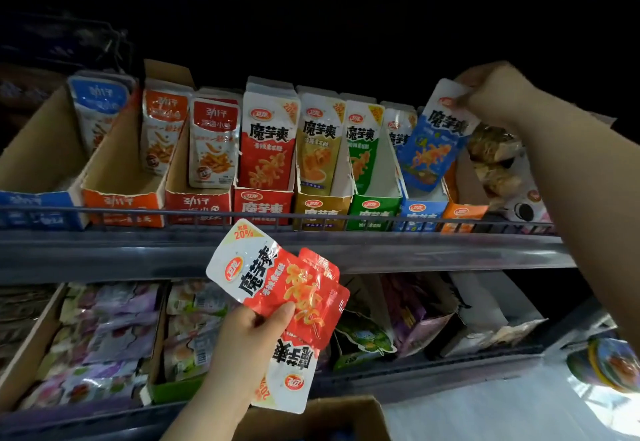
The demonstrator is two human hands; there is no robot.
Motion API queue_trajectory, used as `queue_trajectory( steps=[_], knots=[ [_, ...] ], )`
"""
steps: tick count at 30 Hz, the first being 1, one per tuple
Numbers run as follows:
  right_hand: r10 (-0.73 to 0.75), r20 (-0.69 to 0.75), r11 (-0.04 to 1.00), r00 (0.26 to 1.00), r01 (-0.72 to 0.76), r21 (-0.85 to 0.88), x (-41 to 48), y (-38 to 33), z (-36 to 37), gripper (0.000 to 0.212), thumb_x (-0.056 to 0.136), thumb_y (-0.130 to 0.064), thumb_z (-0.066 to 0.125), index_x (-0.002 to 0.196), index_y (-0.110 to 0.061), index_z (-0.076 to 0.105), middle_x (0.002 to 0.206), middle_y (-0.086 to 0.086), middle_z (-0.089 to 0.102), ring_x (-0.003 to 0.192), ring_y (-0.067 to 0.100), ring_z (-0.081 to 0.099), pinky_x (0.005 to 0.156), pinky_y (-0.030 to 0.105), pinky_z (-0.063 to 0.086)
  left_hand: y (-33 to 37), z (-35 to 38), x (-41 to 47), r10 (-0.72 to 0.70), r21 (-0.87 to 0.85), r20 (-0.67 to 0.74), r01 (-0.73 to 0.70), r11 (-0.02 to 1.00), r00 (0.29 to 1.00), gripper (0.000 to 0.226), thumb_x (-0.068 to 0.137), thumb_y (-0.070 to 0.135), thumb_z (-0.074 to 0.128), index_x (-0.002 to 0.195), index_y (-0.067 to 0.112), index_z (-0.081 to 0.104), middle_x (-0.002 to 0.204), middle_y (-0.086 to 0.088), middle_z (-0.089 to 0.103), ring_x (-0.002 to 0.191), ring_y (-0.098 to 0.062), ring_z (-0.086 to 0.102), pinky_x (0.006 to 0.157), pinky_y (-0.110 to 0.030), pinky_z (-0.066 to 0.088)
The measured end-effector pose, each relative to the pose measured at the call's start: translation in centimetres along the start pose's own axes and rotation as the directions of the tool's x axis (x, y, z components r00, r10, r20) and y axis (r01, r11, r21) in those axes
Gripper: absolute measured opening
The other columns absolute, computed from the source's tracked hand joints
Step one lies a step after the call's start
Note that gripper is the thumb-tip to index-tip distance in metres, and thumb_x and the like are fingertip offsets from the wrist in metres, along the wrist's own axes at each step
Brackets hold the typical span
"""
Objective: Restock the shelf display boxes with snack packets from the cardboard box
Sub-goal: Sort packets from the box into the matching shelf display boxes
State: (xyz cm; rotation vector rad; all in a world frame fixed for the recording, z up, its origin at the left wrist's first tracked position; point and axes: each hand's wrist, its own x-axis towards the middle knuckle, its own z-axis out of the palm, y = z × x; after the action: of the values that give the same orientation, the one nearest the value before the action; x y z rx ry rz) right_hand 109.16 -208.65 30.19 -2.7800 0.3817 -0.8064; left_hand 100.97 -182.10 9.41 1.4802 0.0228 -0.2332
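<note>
My left hand [249, 340] grips several red snack packets [277, 281], fanned out below the upper shelf rail. My right hand [491, 94] pinches the top of a blue snack packet [431, 139], holding it tilted over the blue display box [420, 210] at the right of the upper shelf. A row of display boxes runs along that shelf: the red display box [263, 205] holds red packets, with yellow [320, 210] and green [372, 210] boxes beside it. The cardboard box [332, 416] shows its top edge at the bottom centre.
Further left on the upper shelf stand blue, orange [123, 205] and red fish-snack boxes. A metal rail [277, 219] fronts the shelf. The lower shelf holds purple packets [114, 330] in open cartons and mixed bags at the right. Brown wrapped snacks [495, 153] sit right of the blue box.
</note>
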Motion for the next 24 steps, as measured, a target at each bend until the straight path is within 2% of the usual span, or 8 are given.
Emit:
queue_trajectory(
  steps=[2,5,7,11,17,20,22,24],
  knots=[
    [0.039,0.056,0.998,0.998,-0.037,-0.041,0.2,0.3,0.6,0.047,0.091,-0.009,0.054,0.135,-0.003,0.040,0.141,0.015,0.041,0.130,0.028,0.037,0.101,0.031,0.031,0.0,0.1,0.0,0.014,0.031,-0.008,-0.014,0.999,1.000,0.006,0.082,0.014,0.061,0.077,0.015,0.059,0.074,-0.002,0.068,0.073,-0.019,0.065,0.070,-0.035,0.052],
    [0.080,0.115,0.996,0.990,-0.074,-0.055,0.6,0.9,1.8,0.044,0.092,-0.004,0.051,0.135,-0.004,0.041,0.139,0.017,0.043,0.127,0.031,0.040,0.097,0.033,0.035,0.4,0.0,0.1,0.051,0.096,0.003,-0.051,0.994,0.999,0.008,0.082,0.016,0.062,0.075,0.012,0.060,0.060,0.001,0.067,0.056,-0.008,0.064,0.051,-0.017,0.049],
    [0.083,0.152,0.995,0.985,-0.074,-0.060,0.8,1.1,2.6,0.046,0.090,0.002,0.051,0.134,-0.002,0.042,0.137,0.020,0.044,0.124,0.033,0.043,0.097,0.036,0.038,1.2,0.0,0.6,0.085,0.095,0.015,-0.086,0.992,0.996,0.010,0.082,0.015,0.062,0.072,0.013,0.060,0.053,0.008,0.067,0.051,-0.001,0.062,0.044,-0.011,0.046],
    [0.062,0.197,0.993,0.978,-0.041,-0.109,1.8,1.3,5.0,0.047,0.089,0.000,0.052,0.135,-0.006,0.042,0.140,0.016,0.043,0.125,0.031,0.043,0.097,0.033,0.038,2.2,-0.2,2.0,0.148,0.091,-0.021,-0.146,0.985,0.989,0.016,0.081,0.014,0.063,0.066,0.017,0.058,0.053,0.013,0.066,0.052,-0.008,0.062,0.050,-0.021,0.045],
    [-0.002,0.143,0.975,0.990,0.034,-0.221,3.9,1.8,7.8,0.037,0.090,-0.007,0.048,0.126,-0.012,0.051,0.134,0.018,0.048,0.122,0.034,0.046,0.098,0.037,0.039,1.5,-0.1,2.4,0.166,0.117,0.003,-0.165,0.979,0.986,0.022,0.080,0.009,0.062,0.060,0.013,0.054,0.046,0.023,0.061,0.048,0.012,0.056,0.043,-0.002,0.039],
    [-0.042,0.085,0.948,0.995,0.067,-0.310,4.3,1.6,8.5,0.034,0.088,-0.011,0.049,0.122,-0.016,0.055,0.132,0.019,0.047,0.123,0.036,0.041,0.098,0.042,0.040,1.6,0.3,2.5,0.133,0.069,-0.004,-0.133,0.989,0.991,0.016,0.081,0.011,0.062,0.065,0.012,0.058,0.048,0.012,0.064,0.047,-0.002,0.060,0.040,-0.006,0.041],
    [-0.073,0.058,0.928,0.996,0.089,-0.361,4.1,1.4,8.8,0.033,0.088,-0.012,0.049,0.121,-0.012,0.054,0.131,0.019,0.047,0.124,0.036,0.038,0.100,0.041,0.039,1.6,0.2,2.6,0.125,0.044,-0.026,-0.124,0.991,0.992,0.021,0.081,0.012,0.062,0.062,0.019,0.058,0.048,0.006,0.063,0.052,-0.008,0.059,0.047,-0.012,0.047],
    [-0.099,0.046,0.922,0.994,0.109,-0.372,3.8,1.3,8.9,0.035,0.089,-0.007,0.049,0.124,-0.006,0.051,0.130,0.020,0.047,0.125,0.035,0.036,0.099,0.041,0.037,1.5,0.1,2.8,0.118,0.027,-0.030,-0.117,0.993,0.993,0.024,0.082,0.013,0.062,0.060,0.022,0.057,0.059,0.006,0.063,0.062,-0.010,0.057,0.058,-0.020,0.046]
  ],
)
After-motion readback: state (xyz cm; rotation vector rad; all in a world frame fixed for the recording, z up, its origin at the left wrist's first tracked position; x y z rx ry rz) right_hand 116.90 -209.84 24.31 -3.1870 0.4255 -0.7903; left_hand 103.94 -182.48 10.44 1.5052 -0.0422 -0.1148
